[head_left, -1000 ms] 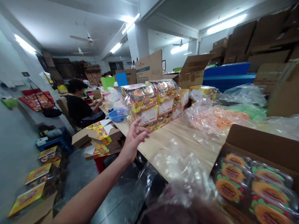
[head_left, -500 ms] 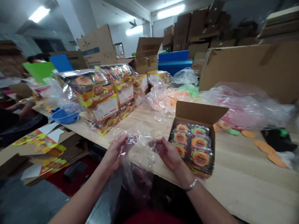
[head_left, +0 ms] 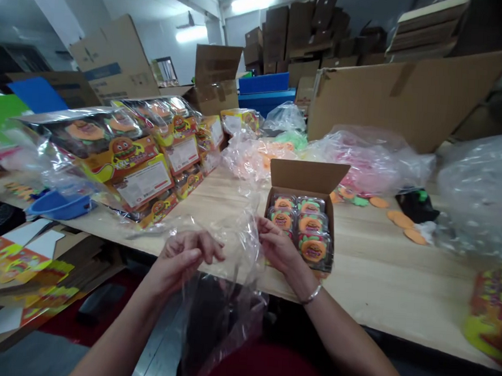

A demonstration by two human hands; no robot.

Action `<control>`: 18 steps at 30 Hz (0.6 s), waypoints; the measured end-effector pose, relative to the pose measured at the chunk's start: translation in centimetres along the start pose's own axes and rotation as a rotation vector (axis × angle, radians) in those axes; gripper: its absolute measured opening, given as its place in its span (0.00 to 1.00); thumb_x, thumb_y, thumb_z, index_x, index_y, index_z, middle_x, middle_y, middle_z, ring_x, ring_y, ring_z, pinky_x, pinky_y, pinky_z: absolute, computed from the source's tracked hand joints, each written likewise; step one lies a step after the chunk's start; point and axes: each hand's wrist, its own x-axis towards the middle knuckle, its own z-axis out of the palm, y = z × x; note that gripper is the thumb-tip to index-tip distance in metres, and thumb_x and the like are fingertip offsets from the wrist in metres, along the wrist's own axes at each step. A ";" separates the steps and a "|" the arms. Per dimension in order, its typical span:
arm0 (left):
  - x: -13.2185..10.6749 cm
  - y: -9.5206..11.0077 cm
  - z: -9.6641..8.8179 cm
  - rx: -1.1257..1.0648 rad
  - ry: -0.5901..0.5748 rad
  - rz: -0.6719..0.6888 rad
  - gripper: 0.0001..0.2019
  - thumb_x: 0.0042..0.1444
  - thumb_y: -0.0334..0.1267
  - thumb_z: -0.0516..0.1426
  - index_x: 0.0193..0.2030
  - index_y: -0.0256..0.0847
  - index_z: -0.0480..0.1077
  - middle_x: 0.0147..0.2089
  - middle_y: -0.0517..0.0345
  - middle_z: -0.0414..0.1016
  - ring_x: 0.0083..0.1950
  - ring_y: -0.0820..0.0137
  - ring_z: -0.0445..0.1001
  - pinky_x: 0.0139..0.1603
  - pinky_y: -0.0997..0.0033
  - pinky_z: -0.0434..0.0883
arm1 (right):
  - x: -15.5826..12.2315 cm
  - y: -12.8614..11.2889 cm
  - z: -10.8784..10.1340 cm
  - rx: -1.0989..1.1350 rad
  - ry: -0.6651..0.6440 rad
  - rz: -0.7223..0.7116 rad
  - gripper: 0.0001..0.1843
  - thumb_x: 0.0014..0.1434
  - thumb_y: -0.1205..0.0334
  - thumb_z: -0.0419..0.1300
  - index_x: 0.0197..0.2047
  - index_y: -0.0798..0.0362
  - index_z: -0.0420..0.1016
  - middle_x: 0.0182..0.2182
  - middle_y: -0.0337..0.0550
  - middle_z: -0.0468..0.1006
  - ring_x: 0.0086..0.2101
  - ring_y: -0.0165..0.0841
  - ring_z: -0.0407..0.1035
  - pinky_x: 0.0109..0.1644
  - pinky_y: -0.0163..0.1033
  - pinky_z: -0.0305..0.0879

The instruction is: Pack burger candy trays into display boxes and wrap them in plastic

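Both my hands hold a clear plastic bag (head_left: 229, 266) at the near edge of the wooden table (head_left: 382, 275). My left hand (head_left: 182, 257) pinches the bag's left side, fingers curled. My right hand (head_left: 278, 247), a bracelet on its wrist, grips the bag's right side. Just right of that hand stands an open cardboard box (head_left: 304, 214) filled with burger-shaped candies in clear packs, its flap raised.
Stacks of wrapped burger candy boxes (head_left: 146, 159) line the table's left, with a blue bowl (head_left: 56, 204) beside them. Plastic bags of coloured pieces (head_left: 363, 155) and loose orange discs (head_left: 406, 226) lie behind. A big carton (head_left: 410, 95) stands at the back. Flat printed cartons (head_left: 21, 253) lie lower left.
The view swung right from the room to the table. My left hand came in from reaching out, and both hands took hold of the clear bag and spread it.
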 end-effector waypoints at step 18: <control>2.4 -3.8 6.8 1.045 -0.096 0.466 0.13 0.61 0.30 0.55 0.26 0.41 0.60 0.33 0.56 0.78 0.33 0.73 0.77 0.32 0.78 0.69 | -9.8 -7.1 -0.6 -0.722 0.306 -0.103 0.08 0.53 0.59 0.63 0.34 0.53 0.78 0.28 0.39 0.76 0.30 0.33 0.68 0.37 0.38 0.66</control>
